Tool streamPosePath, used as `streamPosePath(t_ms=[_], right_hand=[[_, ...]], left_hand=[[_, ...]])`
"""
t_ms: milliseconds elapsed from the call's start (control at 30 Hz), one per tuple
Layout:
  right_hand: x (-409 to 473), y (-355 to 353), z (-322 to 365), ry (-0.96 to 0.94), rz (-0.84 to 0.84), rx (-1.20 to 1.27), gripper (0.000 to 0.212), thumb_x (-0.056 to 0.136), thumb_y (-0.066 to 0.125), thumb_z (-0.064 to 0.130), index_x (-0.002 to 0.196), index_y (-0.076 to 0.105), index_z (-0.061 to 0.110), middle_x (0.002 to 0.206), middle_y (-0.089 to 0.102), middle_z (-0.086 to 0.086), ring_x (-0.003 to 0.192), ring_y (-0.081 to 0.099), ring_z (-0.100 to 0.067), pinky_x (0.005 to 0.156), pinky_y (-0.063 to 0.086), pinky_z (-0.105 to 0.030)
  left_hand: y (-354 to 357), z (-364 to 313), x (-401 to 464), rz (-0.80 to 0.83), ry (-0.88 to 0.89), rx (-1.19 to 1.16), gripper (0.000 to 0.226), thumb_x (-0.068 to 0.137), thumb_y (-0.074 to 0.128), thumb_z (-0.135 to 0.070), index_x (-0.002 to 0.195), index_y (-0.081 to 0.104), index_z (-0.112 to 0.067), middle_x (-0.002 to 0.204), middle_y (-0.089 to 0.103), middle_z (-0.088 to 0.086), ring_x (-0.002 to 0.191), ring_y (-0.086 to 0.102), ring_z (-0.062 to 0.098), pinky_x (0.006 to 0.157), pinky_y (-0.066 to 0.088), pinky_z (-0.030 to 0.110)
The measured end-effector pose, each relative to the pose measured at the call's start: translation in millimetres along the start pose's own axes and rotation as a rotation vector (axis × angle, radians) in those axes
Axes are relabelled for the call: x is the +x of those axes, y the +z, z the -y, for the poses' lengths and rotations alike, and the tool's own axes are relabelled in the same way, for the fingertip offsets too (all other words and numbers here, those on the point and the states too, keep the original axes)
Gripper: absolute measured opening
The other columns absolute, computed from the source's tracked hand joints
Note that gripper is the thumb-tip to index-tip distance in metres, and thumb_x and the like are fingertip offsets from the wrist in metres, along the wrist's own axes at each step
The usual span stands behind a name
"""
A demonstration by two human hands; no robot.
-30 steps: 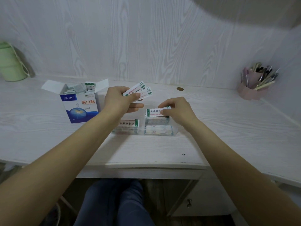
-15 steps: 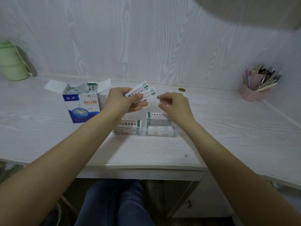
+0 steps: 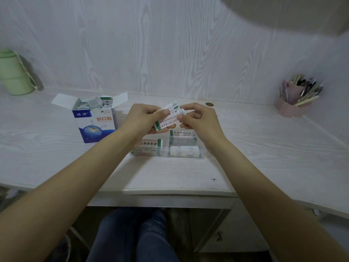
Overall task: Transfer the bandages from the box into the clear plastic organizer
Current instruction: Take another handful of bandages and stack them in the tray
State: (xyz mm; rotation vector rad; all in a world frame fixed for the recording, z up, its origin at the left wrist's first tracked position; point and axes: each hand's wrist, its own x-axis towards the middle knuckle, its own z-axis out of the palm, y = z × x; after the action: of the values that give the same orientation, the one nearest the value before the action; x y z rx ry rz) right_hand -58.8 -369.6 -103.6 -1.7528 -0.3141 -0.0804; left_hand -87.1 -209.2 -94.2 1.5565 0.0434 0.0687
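A small fan of wrapped bandages [image 3: 168, 118] is held in the air between both hands, just above the far edge of the clear plastic organizer [image 3: 167, 148]. The left hand [image 3: 145, 120] grips the lower end of the fan, thumb on top and fingers curled beneath, which keeps the strips stacked. The right hand [image 3: 198, 120] pinches the upper strip at its near end with thumb and forefinger, its other fingers loosely curled behind; this grip suggests that one strip is being separated from the stack for placement. The organizer lies on the bench [image 3: 245, 148] directly below the hands, so a strip needs only a short drop. Its compartments already contain bandages: printed strips on the left and at the rear right, and a plainer pack at the front right. The bandage box [image 3: 95, 121] stands upright to the left of the organizer, flaps open, with more wrapped strips visible inside, so the transfer is judged partly complete. Further out, a green cup [image 3: 13, 74] stands at the far left against the wall, a pink pen holder [image 3: 294, 103] at the far right, and a small round brown disc [image 3: 209, 104] lies behind the hands.
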Motion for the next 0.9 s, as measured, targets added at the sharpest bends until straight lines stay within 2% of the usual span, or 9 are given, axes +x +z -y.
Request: streamPosePath(t_ms=[100,167,267,333,433,500,633,767,900], right_hand=[[-4,2,-2,0.039,0.011,0.045,0.007,0.085,0.068,0.009,0.092,0.068,0.010,0.076,0.069,-0.007,0.055,0.060,-0.005,0.057,0.049,-0.016],[-5,1,-2,0.055,0.003,0.090,0.005,0.085,0.068,0.006,0.088,0.068,0.009,0.076,0.068,-0.010,0.055,0.060,-0.005,0.057,0.049,-0.016],[-5,0,-2,0.058,-0.046,0.143,0.008,0.084,0.069,0.003,0.081,0.066,0.010,0.068,0.066,-0.006,0.056,0.062,-0.006,0.059,0.050,-0.016],[-4,-2,-2,0.047,-0.078,0.145,0.009,0.083,0.070,0.004,0.087,0.064,0.010,0.067,0.067,-0.004,0.056,0.063,-0.006,0.059,0.050,-0.017],[-3,-6,-1,-0.006,-0.047,-0.009,0.028,0.083,0.071,0.009,0.108,0.064,0.017,0.087,0.067,-0.003,0.060,0.065,-0.008,0.057,0.047,-0.016],[-2,-11,2,-0.046,-0.002,-0.114,0.030,0.083,0.071,0.010,0.110,0.066,0.021,0.095,0.066,-0.003,0.058,0.062,-0.008,0.051,0.043,-0.013],[3,-22,2,-0.063,-0.016,-0.145,0.016,0.080,0.073,0.010,0.096,0.070,0.013,0.071,0.065,-0.001,0.052,0.057,-0.005,0.046,0.038,-0.015],[7,-29,-3,-0.051,-0.042,-0.270,0.015,0.079,0.075,0.016,0.092,0.068,0.020,0.062,0.062,0.004,0.052,0.057,-0.004,0.048,0.039,-0.013],[12,-32,-11,-0.018,-0.032,-0.391,0.007,0.080,0.075,0.019,0.078,0.069,0.015,0.056,0.059,0.006,0.046,0.052,0.001,0.047,0.036,-0.007]], left_hand=[[4,1,-1,-0.011,0.019,0.078,0.004,0.085,0.066,-0.011,0.085,0.070,-0.012,0.085,0.071,0.010,0.074,0.070,0.016,0.069,0.060,0.027],[6,1,-2,-0.011,0.033,0.097,0.006,0.086,0.065,-0.011,0.084,0.070,-0.015,0.082,0.071,0.007,0.068,0.069,0.012,0.066,0.059,0.025],[5,0,-4,0.067,0.000,0.073,0.011,0.091,0.059,-0.015,0.089,0.069,-0.010,0.085,0.072,0.011,0.073,0.072,0.017,0.063,0.059,0.023],[3,0,-5,0.171,-0.015,0.132,0.013,0.092,0.057,-0.015,0.094,0.068,-0.007,0.086,0.074,0.011,0.079,0.072,0.022,0.066,0.059,0.025],[2,-1,-3,0.255,0.002,0.240,0.016,0.095,0.052,-0.012,0.098,0.066,-0.006,0.086,0.074,0.008,0.078,0.072,0.021,0.068,0.059,0.026],[3,-3,0,0.266,0.008,0.287,0.019,0.097,0.048,-0.010,0.099,0.066,-0.004,0.085,0.073,0.010,0.072,0.071,0.018,0.063,0.058,0.022],[8,-3,8,0.214,0.055,0.378,0.012,0.094,0.054,-0.007,0.104,0.061,-0.005,0.082,0.071,0.010,0.062,0.067,0.010,0.057,0.052,0.015],[10,6,20,0.039,0.173,0.494,0.012,0.086,0.066,-0.007,0.097,0.064,-0.011,0.079,0.070,0.013,0.058,0.067,0.007,0.058,0.053,0.014],[14,11,30,0.059,0.212,0.632,0.010,0.087,0.065,-0.010,0.096,0.069,-0.011,0.073,0.070,0.009,0.058,0.065,0.006,0.063,0.054,0.015]])
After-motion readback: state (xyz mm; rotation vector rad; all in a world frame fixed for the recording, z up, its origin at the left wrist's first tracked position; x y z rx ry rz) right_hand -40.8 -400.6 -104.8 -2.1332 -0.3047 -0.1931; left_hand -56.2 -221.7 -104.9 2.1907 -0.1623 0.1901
